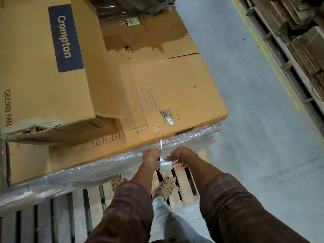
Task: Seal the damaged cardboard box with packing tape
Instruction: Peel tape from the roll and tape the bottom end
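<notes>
Both hands work just off the near edge of the large brown cardboard box (184, 88): right hand (178, 157) curled round the clear packing tape roll (165, 166), left hand (151, 157) pinching the drawn-out strip. Best keep that strip taut and straight, then press it flat. Farther back, the small white-handled knife (167, 118) lies on the box top, ready for cutting.

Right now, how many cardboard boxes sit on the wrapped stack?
2: the torn Crompton ceiling fan box on top at left, and the large box beneath it. Others may be hidden under the stretch wrap.
</notes>
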Demonstrator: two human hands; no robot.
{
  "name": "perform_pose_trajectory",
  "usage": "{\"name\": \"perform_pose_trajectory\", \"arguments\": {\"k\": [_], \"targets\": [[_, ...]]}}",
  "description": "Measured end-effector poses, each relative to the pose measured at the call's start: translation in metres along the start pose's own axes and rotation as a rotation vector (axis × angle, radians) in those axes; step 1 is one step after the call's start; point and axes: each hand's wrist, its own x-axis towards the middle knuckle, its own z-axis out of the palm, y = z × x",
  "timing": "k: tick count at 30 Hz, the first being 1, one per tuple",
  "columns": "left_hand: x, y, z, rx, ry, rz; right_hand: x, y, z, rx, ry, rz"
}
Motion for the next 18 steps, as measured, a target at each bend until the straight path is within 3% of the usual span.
{"name": "perform_pose_trajectory", "arguments": {"k": [3, 8, 14, 18], "targets": [[-0.004, 0.002, -0.002, -0.061, 0.025, -0.018, 0.001, -0.002, 0.002, -0.042, -0.021, 0.069], [-0.002, -0.001, -0.008, -0.124, 0.023, -0.009, -0.008, 0.009, -0.003, -0.335, -0.005, 0.176], [-0.009, 0.001, 0.001, -0.030, -0.039, 0.011, -0.065, -0.030, -0.055, -0.762, 0.050, -0.009], [-0.019, 0.001, 0.002, -0.184, 0.026, -0.013, -0.101, -0.079, -0.099, -0.709, 0.240, -0.120]]}}
